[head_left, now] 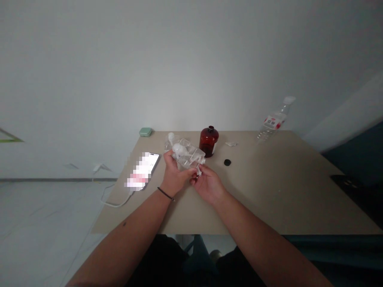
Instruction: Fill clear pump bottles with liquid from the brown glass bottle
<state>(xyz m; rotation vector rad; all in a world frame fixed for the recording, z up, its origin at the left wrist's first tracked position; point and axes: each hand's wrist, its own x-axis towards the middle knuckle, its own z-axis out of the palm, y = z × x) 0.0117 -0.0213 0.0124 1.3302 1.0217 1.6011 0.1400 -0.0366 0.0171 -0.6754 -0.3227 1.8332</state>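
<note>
My left hand [176, 175] is closed around a clear, square-sided plastic bottle [189, 153] with a rounded white top [179, 149]. The bottle is tilted, its white top to the left and its base towards my right hand. With bent fingers, my right hand [209, 185] pinches a small crumpled white piece [200, 169], perhaps tissue, at the bottle's lower right end. Behind the held bottle stands a second clear container with a white top [171, 137], partly hidden. A brown-red bottle [208, 141] without a cap stands just beyond my hands.
A black round cap [227, 162] and a white scrap [231, 144] lie right of the brown bottle. A lit phone [142, 171] with a white cable [115, 205] lies left. A green case [145, 132] sits at the back; a clear labelled water bottle [273, 121] stands back right.
</note>
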